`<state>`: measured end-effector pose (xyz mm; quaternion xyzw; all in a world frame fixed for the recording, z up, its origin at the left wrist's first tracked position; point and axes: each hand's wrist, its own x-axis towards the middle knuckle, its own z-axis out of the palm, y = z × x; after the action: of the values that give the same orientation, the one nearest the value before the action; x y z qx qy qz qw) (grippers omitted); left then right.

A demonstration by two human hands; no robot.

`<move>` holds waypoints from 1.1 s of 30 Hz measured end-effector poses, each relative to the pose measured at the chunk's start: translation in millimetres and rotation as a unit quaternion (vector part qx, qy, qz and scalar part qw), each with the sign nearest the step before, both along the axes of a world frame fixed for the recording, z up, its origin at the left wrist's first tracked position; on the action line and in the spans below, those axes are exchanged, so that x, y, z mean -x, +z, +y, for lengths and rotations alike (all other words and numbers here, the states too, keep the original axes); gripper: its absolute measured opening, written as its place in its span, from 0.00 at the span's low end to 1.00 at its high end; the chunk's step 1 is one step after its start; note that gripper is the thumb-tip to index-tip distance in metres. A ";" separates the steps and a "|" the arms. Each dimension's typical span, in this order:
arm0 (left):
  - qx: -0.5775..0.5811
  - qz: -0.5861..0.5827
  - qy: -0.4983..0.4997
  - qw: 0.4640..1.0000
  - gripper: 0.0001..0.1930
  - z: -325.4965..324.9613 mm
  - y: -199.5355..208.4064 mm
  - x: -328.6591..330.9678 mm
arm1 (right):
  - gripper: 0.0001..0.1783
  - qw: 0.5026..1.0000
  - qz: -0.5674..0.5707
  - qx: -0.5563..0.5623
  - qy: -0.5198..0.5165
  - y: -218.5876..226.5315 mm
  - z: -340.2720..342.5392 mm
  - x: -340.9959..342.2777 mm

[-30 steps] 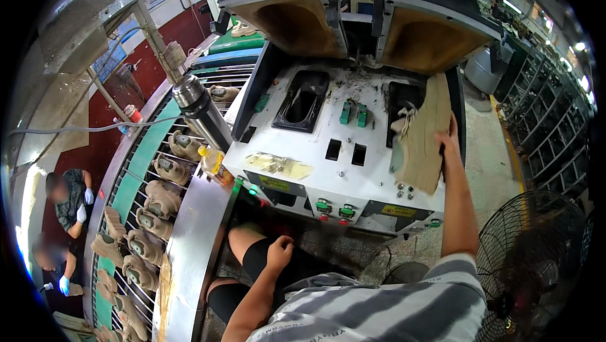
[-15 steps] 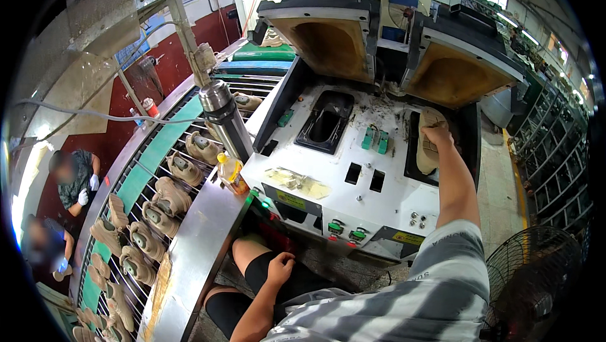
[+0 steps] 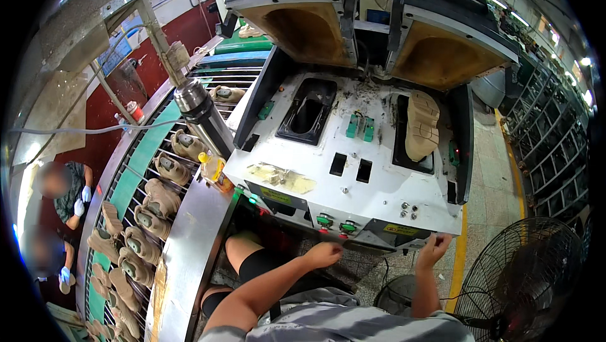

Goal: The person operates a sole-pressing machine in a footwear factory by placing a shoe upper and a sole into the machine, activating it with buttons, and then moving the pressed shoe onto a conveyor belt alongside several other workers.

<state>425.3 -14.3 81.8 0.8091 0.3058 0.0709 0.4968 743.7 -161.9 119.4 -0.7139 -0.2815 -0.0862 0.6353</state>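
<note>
A beige shoe (image 3: 421,128) lies sole up in the right black recess of a white two-station press (image 3: 287,181), with no hand on it. Just in front of the press, near its green and red push buttons (image 3: 325,221), is my left hand (image 3: 324,255), fingers curled and nothing seen in them. My right hand (image 3: 433,250) is by the right front corner of the press, its fingers loosely closed with nothing visible inside. Another black recess (image 3: 308,111), on the left, holds no shoe. Both lids, the left (image 3: 293,26) and the right (image 3: 448,48), are raised.
A roller conveyor (image 3: 148,146) on the left carries several beige shoes (image 3: 151,222). A steel flask (image 3: 202,114) and a yellow-labelled bottle (image 3: 216,173) stand beside the press. A fan (image 3: 514,279) is at the lower right. Two people in gloves are beyond the conveyor.
My right hand has let go of the shoe and drawn back to the press's front corner. From my lap, my left hand has risen toward the buttons. The view has shifted slightly.
</note>
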 end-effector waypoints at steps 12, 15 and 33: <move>0.068 -0.083 0.216 0.970 0.13 3.7 -11.3 63.5 | 0.07 0.881 0.074 0.369 0.288 -98.3 -54.2 32.6; 0.091 -0.131 0.373 0.914 0.11 -20.1 -11.0 159.8 | 0.07 0.768 0.028 0.447 0.458 -75.4 3.0 135.6; -0.206 0.275 0.806 0.482 0.27 -185.1 -27.1 620.7 | 0.11 0.440 -0.321 0.263 0.796 -65.6 187.4 681.0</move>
<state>-195.4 -199.3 54.7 0.2647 0.9218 0.2748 -0.0685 62.8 25.5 53.8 -0.2297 -0.9191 0.3124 0.0699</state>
